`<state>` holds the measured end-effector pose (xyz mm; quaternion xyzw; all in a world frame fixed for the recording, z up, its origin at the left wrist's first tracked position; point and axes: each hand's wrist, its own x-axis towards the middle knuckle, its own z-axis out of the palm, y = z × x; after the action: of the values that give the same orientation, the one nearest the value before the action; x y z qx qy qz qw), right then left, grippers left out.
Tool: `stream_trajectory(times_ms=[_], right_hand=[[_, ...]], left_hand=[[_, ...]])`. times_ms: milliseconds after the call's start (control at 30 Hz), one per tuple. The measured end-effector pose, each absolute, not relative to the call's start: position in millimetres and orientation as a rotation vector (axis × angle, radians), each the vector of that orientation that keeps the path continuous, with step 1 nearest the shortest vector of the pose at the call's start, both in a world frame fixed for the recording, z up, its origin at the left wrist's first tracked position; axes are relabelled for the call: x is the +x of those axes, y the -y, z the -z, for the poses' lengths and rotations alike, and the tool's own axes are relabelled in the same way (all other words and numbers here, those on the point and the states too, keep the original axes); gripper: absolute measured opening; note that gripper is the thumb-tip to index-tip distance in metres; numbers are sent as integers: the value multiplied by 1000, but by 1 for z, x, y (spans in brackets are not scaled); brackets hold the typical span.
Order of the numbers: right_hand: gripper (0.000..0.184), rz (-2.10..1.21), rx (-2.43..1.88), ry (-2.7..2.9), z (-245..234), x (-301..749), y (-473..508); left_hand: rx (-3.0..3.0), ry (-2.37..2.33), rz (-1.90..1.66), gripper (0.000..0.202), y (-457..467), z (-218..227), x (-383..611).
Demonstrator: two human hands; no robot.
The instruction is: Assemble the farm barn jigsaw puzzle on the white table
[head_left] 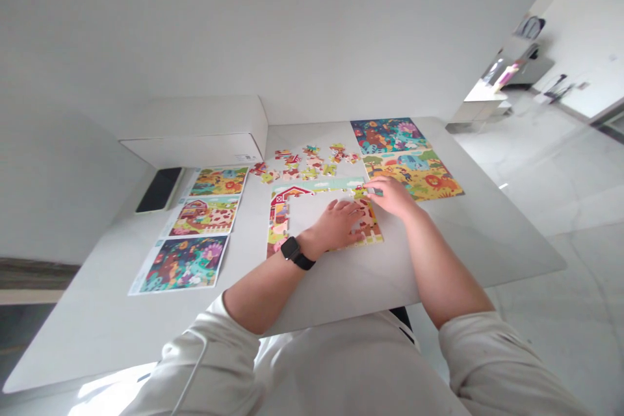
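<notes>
Farm puzzle (280, 218), half built, lies mid-table (487, 234) before person. Left hand (341, 221), watch (291, 249) on wrist, rests open and flat on puzzle's right part. Right hand (392, 195) just beside it, fingertips on puzzle's top right corner; whether gripping a piece, cannot tell. Loose pieces (305, 162) scattered just beyond. Two finished puzzles (412, 172) to right. Three picture sheets (205, 216) to left, then phone (159, 190) and white box (195, 130).

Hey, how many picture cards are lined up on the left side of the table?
3: a lion scene nearest the white box, a farm scene in the middle, and a dinosaur scene closest to the camera. None looks hidden.
</notes>
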<state>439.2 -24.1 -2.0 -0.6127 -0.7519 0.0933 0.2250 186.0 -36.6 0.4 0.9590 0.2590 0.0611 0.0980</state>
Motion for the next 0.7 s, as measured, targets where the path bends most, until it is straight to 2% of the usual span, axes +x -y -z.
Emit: stream_trajectory(times_ms=[367, 500, 600, 700], right_hand=[[31, -226, -1613, 2179, 17, 432, 20], [32, -162, -1634, 2151, 20, 428, 21], [35, -120, -1687, 2174, 24, 420, 22], [38, -116, -1749, 2210, 28, 411, 22]], left_hand=[[2789, -708, -213, 62, 21, -11, 175], [2699, -947, -375, 58, -19, -32, 127], [2658, -1161, -379, 51, -49, -41, 72], [2611, -1303, -324, 55, -67, -37, 24]])
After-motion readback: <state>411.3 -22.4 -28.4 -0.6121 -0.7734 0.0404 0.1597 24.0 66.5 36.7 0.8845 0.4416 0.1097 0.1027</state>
